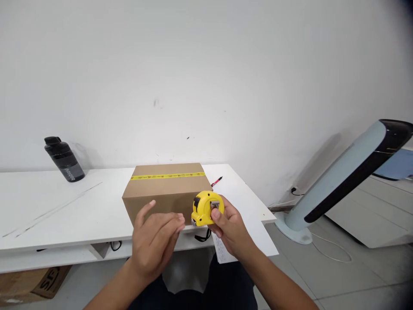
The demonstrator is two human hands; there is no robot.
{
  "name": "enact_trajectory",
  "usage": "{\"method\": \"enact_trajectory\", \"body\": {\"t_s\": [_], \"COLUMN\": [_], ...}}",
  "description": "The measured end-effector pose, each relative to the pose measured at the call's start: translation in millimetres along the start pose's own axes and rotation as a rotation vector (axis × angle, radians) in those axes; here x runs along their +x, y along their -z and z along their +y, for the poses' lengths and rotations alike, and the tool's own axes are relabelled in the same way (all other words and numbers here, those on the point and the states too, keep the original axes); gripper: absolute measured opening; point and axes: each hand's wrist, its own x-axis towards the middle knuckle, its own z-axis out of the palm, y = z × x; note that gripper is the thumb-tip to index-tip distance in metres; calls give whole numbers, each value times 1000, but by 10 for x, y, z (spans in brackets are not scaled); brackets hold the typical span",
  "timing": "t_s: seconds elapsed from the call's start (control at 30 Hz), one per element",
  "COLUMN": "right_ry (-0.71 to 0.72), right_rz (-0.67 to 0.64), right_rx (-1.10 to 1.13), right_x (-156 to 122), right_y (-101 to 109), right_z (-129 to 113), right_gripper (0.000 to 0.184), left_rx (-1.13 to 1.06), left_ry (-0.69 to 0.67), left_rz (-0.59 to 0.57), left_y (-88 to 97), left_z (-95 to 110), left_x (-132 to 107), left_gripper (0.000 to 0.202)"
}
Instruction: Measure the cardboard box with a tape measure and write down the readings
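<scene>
My right hand (232,230) is closed around a yellow tape measure (202,212), holding it up in front of the box. The thumb presses on the side of its case, near the metal clip. The tape's metal end sits at the lower left of the case, with no blade visibly drawn out. Just left of it is my left hand (155,241), apart from the tape measure and with nothing seen in it. Its fingers reach to the right and one is raised away from the others. Behind both hands, a brown cardboard box (167,185) with yellow printed tape rests on the white table.
White paper sheets (254,234) overhang the table's front edge, and a red pen (217,181) lies behind them. A black bottle (66,159) stands at left on the white table (97,206). Another carton (35,284) sits below. A tower fan (342,181) leans into view at right.
</scene>
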Motion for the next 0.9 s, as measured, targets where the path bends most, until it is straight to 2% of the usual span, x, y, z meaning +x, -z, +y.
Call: {"method": "enact_trajectory", "body": {"t_s": [0.07, 0.17, 0.27, 0.33, 0.4, 0.5, 0.6, 0.67, 0.77, 0.9], "right_ry": [-10, -28, -9, 34, 100, 202, 238, 239, 250, 252], "right_rz": [21, -6, -28, 29, 137, 309, 424, 462, 467, 410], "right_rx": [1, 2, -9, -17, -20, -36, -34, -5, 27, -24], "right_x": [30, 11, -54, -63, -1, 220, 456, 544, 568, 568], "right_y": [6, -9, -14, 44, 180, 518, 891, 1064, 1148, 1047], "right_z": [-18, 4, 27, 3, -55, -133, -104, -27, 94, 163], "right_gripper": [45, 46, 47, 51, 62, 74, 68, 64, 63, 66], "left_rx": [19, 40, 44, 88, 194, 360, 528, 572, 576, 562], "left_ry": [-19, -98, -156, -131, -58, 106, 203, 242, 220, 131], "left_rz": [-20, -95, -91, -78, -80, -47, 7, -28, -69, -136], "left_y": [3, -28, -34, 28, 150, 386, 591, 684, 743, 692], "left_z": [-64, -55, -32, -121, -341, -857, -1354, -1550, -1604, -1461], "left_x": [17, 59, 85, 67, 6, -177, -442, -622, -797, -766], "left_gripper": [21, 32, 25, 23, 21, 20, 21, 23, 26, 29]}}
